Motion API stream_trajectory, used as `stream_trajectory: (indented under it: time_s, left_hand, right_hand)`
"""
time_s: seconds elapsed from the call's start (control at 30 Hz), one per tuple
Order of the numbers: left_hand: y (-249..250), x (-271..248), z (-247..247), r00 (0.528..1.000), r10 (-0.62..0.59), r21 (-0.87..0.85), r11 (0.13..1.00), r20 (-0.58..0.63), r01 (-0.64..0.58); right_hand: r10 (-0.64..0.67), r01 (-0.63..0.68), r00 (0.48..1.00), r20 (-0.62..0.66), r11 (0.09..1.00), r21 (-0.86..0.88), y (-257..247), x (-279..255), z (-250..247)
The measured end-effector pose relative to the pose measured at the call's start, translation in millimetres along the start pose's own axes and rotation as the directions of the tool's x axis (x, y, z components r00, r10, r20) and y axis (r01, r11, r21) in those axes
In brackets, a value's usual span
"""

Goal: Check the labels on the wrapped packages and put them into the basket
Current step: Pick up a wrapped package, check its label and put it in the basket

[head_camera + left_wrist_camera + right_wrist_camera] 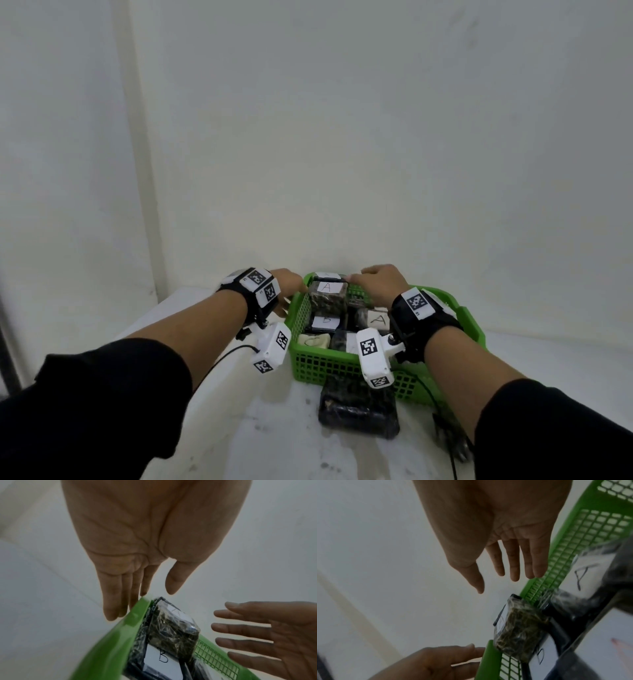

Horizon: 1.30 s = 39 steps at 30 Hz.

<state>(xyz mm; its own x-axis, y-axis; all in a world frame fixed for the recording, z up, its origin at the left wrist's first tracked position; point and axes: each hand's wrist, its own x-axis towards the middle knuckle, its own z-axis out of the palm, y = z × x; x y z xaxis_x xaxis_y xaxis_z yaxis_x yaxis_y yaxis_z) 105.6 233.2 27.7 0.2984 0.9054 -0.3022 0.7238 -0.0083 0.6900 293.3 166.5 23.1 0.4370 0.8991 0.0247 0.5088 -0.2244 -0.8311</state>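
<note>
White table (212, 428): green basket (329, 371) holds labelled packages (326, 297); both grips wide, seemingly empty.

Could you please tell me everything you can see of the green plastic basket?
The green plastic basket is rectangular, with lattice walls and a solid rim, and stands upright on the white table. It holds several wrapped packages bearing white labels marked A, B and C. The left hand has its straight fingers against the left rim at the far corner; the right hand hovers open over the far end. A dark wrapped package lies on the table by its near wall.
</note>
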Motion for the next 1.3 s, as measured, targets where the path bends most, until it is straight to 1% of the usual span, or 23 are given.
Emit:
stream_trajectory:
  time_s: [0.07,0.13,0.17,0.23,0.27,0.37,0.5,0.57,0.67,0.73,0.8,0.83,0.93,1.03,1.17,1.3]
  left_hand:
    - [6,-12,0,0.998,0.049,0.096,0.994,-0.046,-0.045]
    - [13,-20,1,0.984,0.140,0.224,0.968,-0.109,-0.113]
    - [19,-28,4,0.975,0.185,0.304,0.942,-0.118,-0.142]
    - [26,-46,12,0.961,0.255,0.382,0.903,-0.106,-0.197]
    - [28,-52,17,0.953,0.288,0.394,0.890,-0.095,-0.230]
    - [36,-83,34,0.914,0.400,0.457,0.826,-0.064,-0.329]
    - [50,-133,68,0.848,0.529,0.481,0.738,0.023,-0.473]
    - [56,-155,87,0.823,0.563,0.499,0.692,0.078,-0.521]
    - [63,-180,117,0.781,0.605,0.457,0.658,0.153,-0.599]
    - [65,-192,135,0.746,0.639,0.420,0.635,0.187,-0.648]
    - [65,-200,152,0.718,0.663,0.408,0.607,0.213,-0.682]
    - [65,-202,160,0.719,0.655,0.429,0.594,0.233,-0.680]
    - [64,-201,180,0.757,0.588,0.503,0.581,0.285,-0.641]
    - [70,-195,196,0.798,0.511,0.569,0.569,0.320,-0.593]
    - [82,-186,213,0.855,0.421,0.660,0.555,0.303,-0.507]
    - [88,-177,229,0.868,0.407,0.695,0.536,0.283,-0.479]
  right_hand:
    - [-0.053,0.053,0.999,-0.010,0.996,-0.068,2,-14,-14]
    - [-0.107,0.110,0.994,0.033,0.989,-0.100,2,-32,-26]
    - [-0.142,0.146,0.989,0.045,0.983,-0.112,3,-42,-32]
    - [-0.183,0.190,0.981,0.065,0.971,-0.146,5,-59,-44]
    - [-0.209,0.218,0.975,0.073,0.962,-0.164,7,-68,-50]
    - [-0.249,0.267,0.963,0.104,0.936,-0.230,13,-98,-70]
    - [-0.263,0.296,0.954,0.144,0.906,-0.303,35,-131,-98]
    - [-0.261,0.291,0.956,0.136,0.906,-0.308,49,-147,-111]
    - [-0.215,0.247,0.967,0.134,0.916,-0.316,73,-170,-127]
    - [-0.199,0.235,0.969,0.145,0.924,-0.301,89,-182,-135]
    - [-0.207,0.248,0.966,0.154,0.908,-0.336,102,-194,-143]
    - [-0.188,0.238,0.968,0.163,0.894,-0.380,107,-199,-146]
    - [-0.130,0.212,0.972,0.194,0.843,-0.495,122,-208,-152]
    - [-0.123,0.205,0.976,0.182,0.810,-0.549,131,-201,-149]
    - [-0.182,0.220,0.975,0.124,0.763,-0.608,135,-192,-142]
    - [-0.138,0.203,0.979,0.150,0.753,-0.626,142,-182,-130]
